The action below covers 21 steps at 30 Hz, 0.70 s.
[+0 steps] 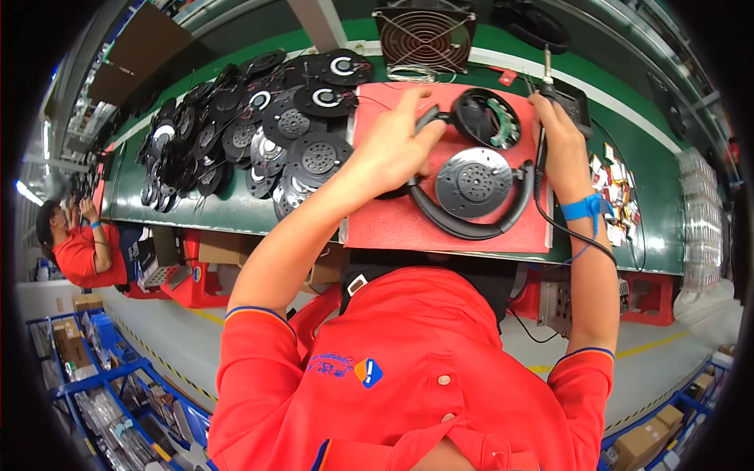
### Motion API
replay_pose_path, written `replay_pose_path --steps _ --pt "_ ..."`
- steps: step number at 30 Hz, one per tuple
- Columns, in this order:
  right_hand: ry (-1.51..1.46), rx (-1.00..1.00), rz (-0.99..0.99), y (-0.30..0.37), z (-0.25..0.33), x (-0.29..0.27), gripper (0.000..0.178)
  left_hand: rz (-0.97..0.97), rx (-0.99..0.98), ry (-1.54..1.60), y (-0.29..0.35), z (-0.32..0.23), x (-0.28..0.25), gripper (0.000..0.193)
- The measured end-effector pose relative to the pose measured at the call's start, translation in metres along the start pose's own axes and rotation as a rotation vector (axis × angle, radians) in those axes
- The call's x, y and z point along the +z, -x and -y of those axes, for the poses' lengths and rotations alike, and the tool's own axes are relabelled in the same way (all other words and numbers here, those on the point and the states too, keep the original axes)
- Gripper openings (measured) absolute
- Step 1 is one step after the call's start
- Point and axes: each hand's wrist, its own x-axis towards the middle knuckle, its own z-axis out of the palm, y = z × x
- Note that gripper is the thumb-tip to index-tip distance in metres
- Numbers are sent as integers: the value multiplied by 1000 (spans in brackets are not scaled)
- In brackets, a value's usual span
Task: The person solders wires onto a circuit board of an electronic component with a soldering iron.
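Observation:
Black over-ear headphones (471,228) lie on a red mat (377,223) in front of me, the headband curving toward my body. One ear cup (473,119) is open at the far side and shows a green circuit board (503,124) with wires. Nearer, a round speaker plate (473,182) with a perforated centre faces up. My left hand (397,145) is closed around the headphones at the left, by the open ear cup. Upright in my right hand (561,141) is a soldering iron (547,88), its metal tip pointing away from me, beside the mat's right edge.
A heap of black speaker plates (294,124) covers the left of the green bench (243,218). Behind the mat stand a fan (425,39) and loose wire (420,74). Small wired parts (616,188) and stacked clear trays (701,212) are right. A co-worker (86,243) sits far left.

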Motion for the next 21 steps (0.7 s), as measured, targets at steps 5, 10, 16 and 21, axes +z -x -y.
replay_pose_path --steps 5,10,16,21 --pt "-30 58 -34 7 10 -14 33 -227 405 -393 3 -4 -37 30" --pt "-219 125 -28 38 29 -37 33 -73 466 -676 38 2 -73 19" --pt "-273 22 59 23 53 -26 35 62 595 -848 49 15 -60 32" --pt "-313 -8 124 11 64 -14 39 64 610 -887 49 16 -39 43"
